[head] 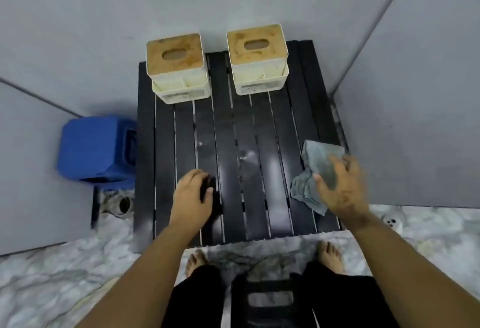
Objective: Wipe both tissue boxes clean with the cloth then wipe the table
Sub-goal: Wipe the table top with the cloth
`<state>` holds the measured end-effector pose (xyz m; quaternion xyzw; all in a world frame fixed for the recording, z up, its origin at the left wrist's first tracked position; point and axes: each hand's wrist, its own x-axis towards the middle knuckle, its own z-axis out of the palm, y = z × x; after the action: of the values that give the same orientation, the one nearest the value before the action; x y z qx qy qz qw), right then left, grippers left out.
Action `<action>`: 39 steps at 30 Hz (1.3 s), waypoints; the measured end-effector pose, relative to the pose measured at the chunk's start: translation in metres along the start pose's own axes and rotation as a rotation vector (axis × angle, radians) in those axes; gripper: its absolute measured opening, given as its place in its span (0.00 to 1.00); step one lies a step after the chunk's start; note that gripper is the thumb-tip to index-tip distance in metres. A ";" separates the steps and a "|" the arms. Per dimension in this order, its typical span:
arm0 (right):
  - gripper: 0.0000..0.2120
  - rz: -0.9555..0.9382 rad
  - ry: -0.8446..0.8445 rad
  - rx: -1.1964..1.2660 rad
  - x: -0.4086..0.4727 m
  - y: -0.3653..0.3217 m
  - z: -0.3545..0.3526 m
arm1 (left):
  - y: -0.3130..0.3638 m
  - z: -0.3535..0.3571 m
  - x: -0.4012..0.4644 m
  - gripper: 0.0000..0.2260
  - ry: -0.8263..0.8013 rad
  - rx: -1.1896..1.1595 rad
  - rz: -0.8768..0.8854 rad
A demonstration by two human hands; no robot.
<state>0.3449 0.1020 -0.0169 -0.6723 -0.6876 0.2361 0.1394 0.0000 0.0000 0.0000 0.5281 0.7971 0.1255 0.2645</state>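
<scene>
Black slatted worktop (pixel 233 130) set low in a corner of grey walls, slats running from near edge to far edge. Two tissue boxes upright at the far edge, well apart from both hands: left tissue box (pixel 179 68) at the far-left corner, right tissue box (pixel 258 61) toward the far right, a bare strip of slats between them. Each cream-sided with a brown, stained lid on top, an oval slot in the lid with its long axis running left to right, opening facing up. Nothing standing on the worktop between boxes and hands; only pale smears on the middle slats.

Grey cloth (pixel 315 172) crumpled near the worktop's right edge, about midway to the near side, long axis running roughly near to far, near end trailing toward the front edge. Right hand (pixel 340 185) spread over the cloth, fingers half curled, thumb on the cloth's left side; pressing or gripping cannot be told apart. Left hand (pixel 193 194) resting on the near-left part of the worktop, fingers curled loosely, nothing in it.

Blue bin (pixel 97 148) on the floor just beside the worktop's left edge. Bare feet (pixel 330 253) on marbled floor at the near edge. Dark stool (pixel 270 301) between the legs.
</scene>
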 end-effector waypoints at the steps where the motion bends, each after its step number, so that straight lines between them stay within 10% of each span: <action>1: 0.32 -0.036 0.011 -0.013 0.006 0.004 0.011 | -0.011 0.013 0.004 0.18 0.034 0.046 0.058; 21: 0.25 -0.273 0.194 -0.224 0.060 0.034 0.079 | -0.061 0.075 0.026 0.28 0.284 0.253 0.264; 35: 0.26 -0.480 0.003 -0.006 0.035 0.035 0.066 | -0.059 0.073 0.019 0.34 0.283 0.267 0.239; 39: 0.29 -0.415 -0.013 -0.326 0.029 0.023 0.064 | -0.058 0.072 0.018 0.33 0.281 0.274 0.239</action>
<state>0.3307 0.1212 -0.0863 -0.5288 -0.8408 0.0928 0.0701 -0.0104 -0.0129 -0.0927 0.6272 0.7674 0.1188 0.0597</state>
